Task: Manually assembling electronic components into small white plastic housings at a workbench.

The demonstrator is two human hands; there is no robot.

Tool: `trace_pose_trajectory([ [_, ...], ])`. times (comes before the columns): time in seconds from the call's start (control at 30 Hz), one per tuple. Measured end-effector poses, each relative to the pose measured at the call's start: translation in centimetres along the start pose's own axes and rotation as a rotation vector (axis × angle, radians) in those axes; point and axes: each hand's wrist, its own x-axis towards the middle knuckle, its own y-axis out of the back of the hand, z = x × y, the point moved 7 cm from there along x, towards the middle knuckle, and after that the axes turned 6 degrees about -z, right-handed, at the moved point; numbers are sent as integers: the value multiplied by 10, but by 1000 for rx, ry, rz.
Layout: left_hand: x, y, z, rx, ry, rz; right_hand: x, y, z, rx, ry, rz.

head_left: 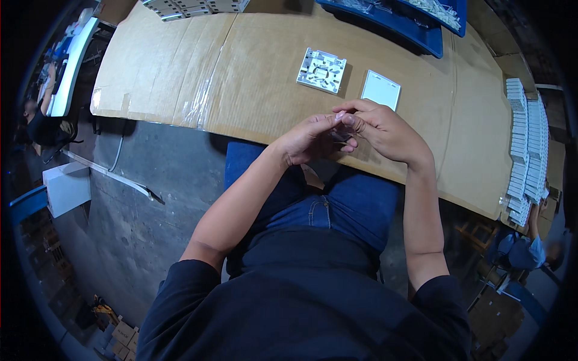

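My left hand [310,135] and my right hand [388,131] meet above the table's near edge. Their thumbs and fingertips are pinched together. Something small may be between them, but the fingers hide it and I cannot make it out. Just beyond my right hand lies a flat white square plate [382,90], its near part covered by that hand. To its left, farther from me, sits a white square housing [322,71] with small grey and dark parts showing on its upper face.
Brown cardboard covers the table [259,72]. Blue trays [385,27] of small parts stand at the far side, with more patterned white units [192,7] at far left. Stacked white pieces [524,150] line the right end. Other people [524,249] work at both sides.
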Motion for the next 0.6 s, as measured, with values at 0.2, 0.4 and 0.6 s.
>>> trace_pose_trajectory([
  [0.2,0,-4,0,14,33,60,1,-10,15,61,-67,-114],
  [0.4,1,-11,6,-11,15,-23,-7,32,3,210,-3,-3],
  [0.6,1,-13,5,146,98,82,-21,151,62,96,-106,440],
])
